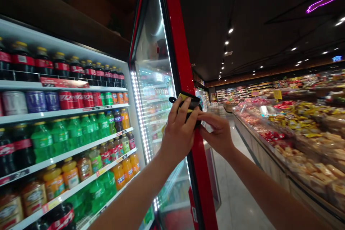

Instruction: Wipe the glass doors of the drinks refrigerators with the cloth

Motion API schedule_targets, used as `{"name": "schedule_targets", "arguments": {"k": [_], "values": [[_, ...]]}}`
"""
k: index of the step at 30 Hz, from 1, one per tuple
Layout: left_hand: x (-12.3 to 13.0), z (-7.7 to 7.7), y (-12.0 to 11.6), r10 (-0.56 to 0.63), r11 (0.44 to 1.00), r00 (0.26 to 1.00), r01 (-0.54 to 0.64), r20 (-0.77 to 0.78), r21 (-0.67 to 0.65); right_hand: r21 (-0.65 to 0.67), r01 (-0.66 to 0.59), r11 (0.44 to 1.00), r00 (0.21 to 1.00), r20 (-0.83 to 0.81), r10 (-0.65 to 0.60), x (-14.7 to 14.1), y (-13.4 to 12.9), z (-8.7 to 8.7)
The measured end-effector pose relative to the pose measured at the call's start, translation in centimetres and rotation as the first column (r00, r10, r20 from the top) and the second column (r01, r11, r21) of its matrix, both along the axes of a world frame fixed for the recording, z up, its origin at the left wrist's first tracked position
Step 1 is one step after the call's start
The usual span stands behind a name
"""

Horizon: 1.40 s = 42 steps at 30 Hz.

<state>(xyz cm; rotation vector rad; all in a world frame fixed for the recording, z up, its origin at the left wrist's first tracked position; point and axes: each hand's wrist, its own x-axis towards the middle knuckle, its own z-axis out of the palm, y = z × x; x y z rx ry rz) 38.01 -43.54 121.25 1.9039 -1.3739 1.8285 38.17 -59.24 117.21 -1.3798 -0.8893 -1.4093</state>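
A small black-and-yellow object (192, 99) is held against the red-framed edge of a glass cooler door (178, 43). What kind of thing it is I cannot make out; a black loop, perhaps a strap, sticks out on its left. My left hand (179, 129) wraps its fingers over the object from the left. Close by on the right, my right hand (217, 133) is closed in a pinch, its fingertips at the object's right side. Whatever lies between those fingertips is hidden. The door stands swung open, edge towards me.
At the left, lit cooler shelves (61, 113) hold several rows of bottles and cans. A long display counter (269, 161) heaped with packaged goods runs along the right. Between door and counter lies a shiny tiled floor (237, 194).
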Motion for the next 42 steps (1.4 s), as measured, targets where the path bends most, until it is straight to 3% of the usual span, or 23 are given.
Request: {"name": "schedule_targets", "arguments": {"k": [3, 8, 10, 12, 14, 16, 20, 22, 24, 26, 28, 32, 34, 35, 37, 39, 42], "values": [[-1.0, 3.5, 1.4, 0.051, 0.998, 0.999, -0.051, 0.008, 0.026, -0.087, -0.029, 0.996, 1.0, 0.006, 0.03, -0.8, 1.4, 0.6], [-1.6, 11.5, 3.0, 0.146, 0.986, 0.988, -0.141, 0.041, -0.091, -0.092, -0.05, 0.995, 0.998, 0.045, 0.054, -0.8, 3.6, 1.5], [-1.9, 13.4, 4.0, 0.182, 0.975, 0.982, -0.174, 0.044, -0.139, -0.087, -0.044, 0.995, 0.997, 0.062, 0.05, -0.6, 4.5, 1.9], [-2.3, 13.8, 5.1, 0.214, 0.964, 0.976, -0.205, 0.035, -0.166, -0.086, -0.036, 0.996, 0.995, 0.089, 0.044, -0.8, 5.5, 2.5], [-3.0, 12.8, 6.4, 0.231, 0.96, 0.973, -0.223, 0.026, -0.169, -0.078, -0.008, 0.997, 0.99, 0.139, 0.019, -1.6, 6.6, 3.4], [-3.7, 10.5, 7.6, 0.221, 0.967, 0.975, -0.217, 0.02, -0.135, -0.091, 0.043, 0.995, 0.98, 0.198, -0.024, -2.8, 7.9, 4.5], [-5.0, 3.1, 10.6, 0.159, 0.987, 0.987, -0.16, -0.039, -0.033, -0.262, 0.168, 0.95, 0.963, 0.25, -0.101, -5.0, 11.0, 5.4], [-5.2, -0.9, 12.4, 0.124, 0.992, 0.988, -0.125, -0.097, -0.001, -0.376, 0.217, 0.901, 0.964, 0.231, -0.135, -5.5, 12.7, 4.8], [-5.1, -3.4, 14.1, 0.07, 0.994, 0.991, -0.06, -0.11, 0.088, -0.445, 0.27, 0.854, 0.956, 0.227, -0.184, -5.6, 14.0, 3.9], [-4.8, -3.5, 15.4, 0.068, 0.988, 0.995, -0.057, -0.071, 0.145, -0.442, 0.336, 0.832, 0.935, 0.262, -0.238, -5.5, 15.0, 3.7], [-4.4, -1.4, 15.9, 0.096, 0.987, 0.995, -0.092, -0.023, 0.134, -0.379, 0.388, 0.84, 0.911, 0.299, -0.285, -5.5, 15.7, 4.9], [-3.7, 4.4, 15.9, 0.159, 0.987, 0.987, -0.159, -0.027, 0.028, -0.33, 0.372, 0.868, 0.908, 0.322, -0.267, -5.5, 16.7, 9.1], [-3.7, 4.9, 15.9, 0.154, 0.988, 0.987, -0.154, -0.054, -0.012, -0.379, 0.342, 0.86, 0.92, 0.321, -0.225, -5.7, 17.0, 9.9], [-3.8, 4.4, 16.0, 0.15, 0.988, 0.986, -0.152, -0.075, -0.027, -0.406, 0.331, 0.852, 0.925, 0.316, -0.209, -5.8, 17.1, 9.7], [-4.1, 1.9, 16.4, 0.138, 0.99, 0.985, -0.141, -0.108, -0.028, -0.453, 0.311, 0.836, 0.934, 0.308, -0.181, -6.2, 17.1, 7.9], [-4.5, -1.7, 16.9, 0.118, 0.993, 0.987, -0.117, -0.11, 0.011, -0.491, 0.29, 0.821, 0.941, 0.303, -0.151, -6.6, 16.8, 4.7], [-5.1, -8.2, 17.8, 0.099, 0.992, 0.988, -0.088, -0.117, 0.094, -0.541, 0.275, 0.795, 0.95, 0.28, -0.138, -7.2, 16.2, -1.6]]}}
